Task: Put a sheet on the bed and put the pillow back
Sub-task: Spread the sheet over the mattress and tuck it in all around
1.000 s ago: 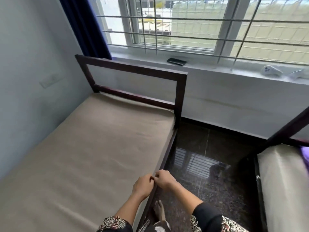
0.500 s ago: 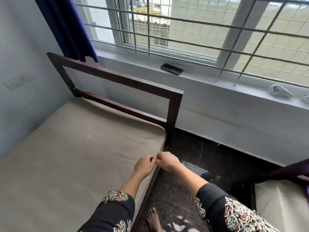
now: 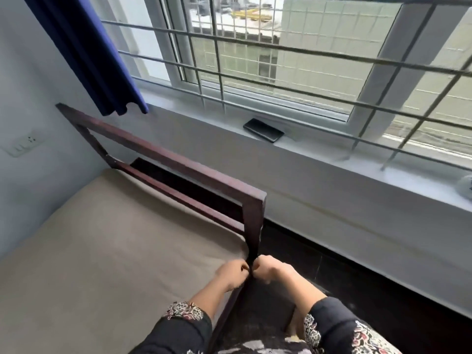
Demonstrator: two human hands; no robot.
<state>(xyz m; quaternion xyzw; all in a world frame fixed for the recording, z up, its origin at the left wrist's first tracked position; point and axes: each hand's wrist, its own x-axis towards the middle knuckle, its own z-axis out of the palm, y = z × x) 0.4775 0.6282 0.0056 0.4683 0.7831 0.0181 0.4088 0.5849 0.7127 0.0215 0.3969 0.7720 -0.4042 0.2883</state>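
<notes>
A beige sheet (image 3: 109, 254) lies flat over the mattress of a single bed with a dark wooden frame and headboard (image 3: 178, 169). My left hand (image 3: 231, 274) and my right hand (image 3: 270, 269) meet at the bed's near right corner, just below the headboard post (image 3: 252, 226). Both have curled fingers and pinch the sheet's edge at the side rail. The image is blurred there, so the cloth between the fingers is barely visible. No pillow is in view.
A white windowsill (image 3: 332, 159) runs behind the headboard with a dark phone (image 3: 263, 129) on it and barred windows above. A blue curtain (image 3: 89, 54) hangs at the upper left. A wall socket (image 3: 23, 146) sits on the left wall. Dark tiled floor (image 3: 357, 284) lies right of the bed.
Both hands have slid together along the bed's right edge toward the headboard and now sit at the corner post. The view has moved closer to the window.
</notes>
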